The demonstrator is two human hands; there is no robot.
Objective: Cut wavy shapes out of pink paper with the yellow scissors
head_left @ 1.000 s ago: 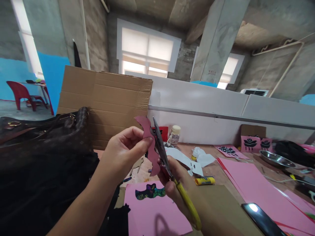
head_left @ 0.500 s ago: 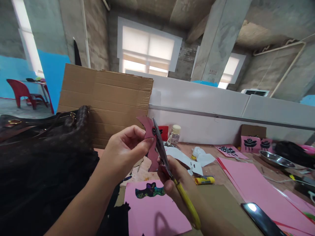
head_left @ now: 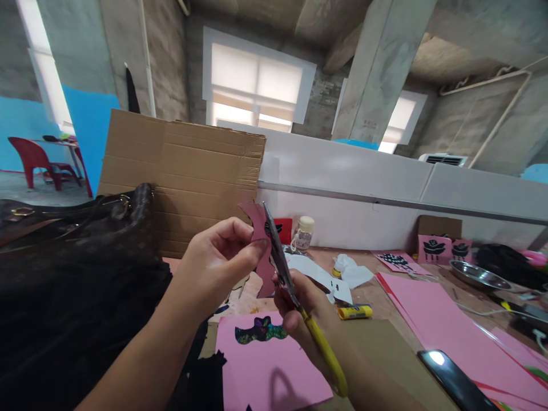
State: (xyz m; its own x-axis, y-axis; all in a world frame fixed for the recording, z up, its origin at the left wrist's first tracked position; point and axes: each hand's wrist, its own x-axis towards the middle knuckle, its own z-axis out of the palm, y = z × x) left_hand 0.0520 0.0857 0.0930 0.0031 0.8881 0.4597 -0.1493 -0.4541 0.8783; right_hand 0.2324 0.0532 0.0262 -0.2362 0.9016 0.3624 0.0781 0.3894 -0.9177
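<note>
A curvy-edged strip of pink paper [head_left: 264,268] is pinched upright between the thumb and fingers of my left hand [head_left: 220,251]. My right hand [head_left: 306,305] is closed around scissors with yellow handles [head_left: 327,354]; their blades point up and lie along the right edge of the strip. Whether the blades touch the paper I cannot tell. Below both hands lies a pink sheet [head_left: 274,377] bearing a dark, glittery wavy shape [head_left: 260,332]. Part of that shape is hidden behind my right hand.
A dark handbag [head_left: 81,228] and black cloth fill the left, before a cardboard panel [head_left: 184,171]. To the right are a yellow glue stick [head_left: 355,311], a phone [head_left: 456,379], pink sheets [head_left: 462,337] and a metal dish [head_left: 479,275]. A lidded bottle [head_left: 303,234] stands behind.
Both hands keep nearly the same pose, with the paper strip and scissors shifted only slightly. The whole view has moved a little.
</note>
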